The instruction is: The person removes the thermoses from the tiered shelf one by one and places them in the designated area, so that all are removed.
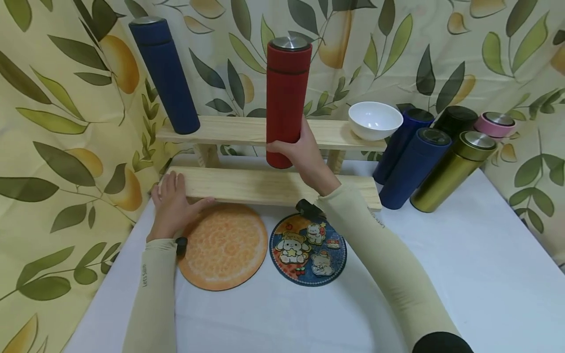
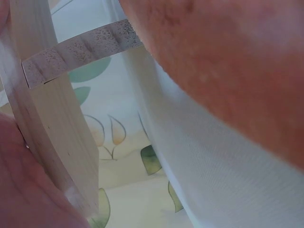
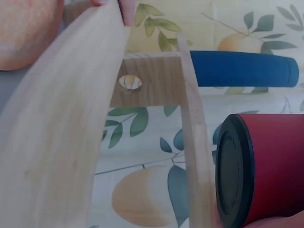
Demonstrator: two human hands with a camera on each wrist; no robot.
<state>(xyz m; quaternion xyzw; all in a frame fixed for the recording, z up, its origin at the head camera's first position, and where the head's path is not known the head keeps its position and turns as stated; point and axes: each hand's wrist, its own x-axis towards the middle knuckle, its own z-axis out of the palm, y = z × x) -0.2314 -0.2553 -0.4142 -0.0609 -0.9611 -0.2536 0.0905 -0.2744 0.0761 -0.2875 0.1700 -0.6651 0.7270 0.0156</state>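
White-covered table [image 1: 282, 318], leaf-and-fruit print curtain [image 1: 26, 162] behind and down the left side. Two-step wooden rack [image 1: 247, 189] on it; blue bottle [image 1: 165, 76] and white bowl [image 1: 375, 128] at either end of the upper step. Red steel-capped thermos [image 1: 288, 93] is in the right hand [image 1: 304, 154], gripped near its base, upright at the upper step; contact unclear. Left hand [image 1: 173, 206] grips the lower step's left end, well apart from the thermos.

My right hand [image 1: 303, 153] holds a silver-topped red bottle [image 1: 288, 93] upright near the wooden rack [image 1: 247, 187]'s upper front edge. My left hand [image 1: 172, 207] touches the rack's lower left end.
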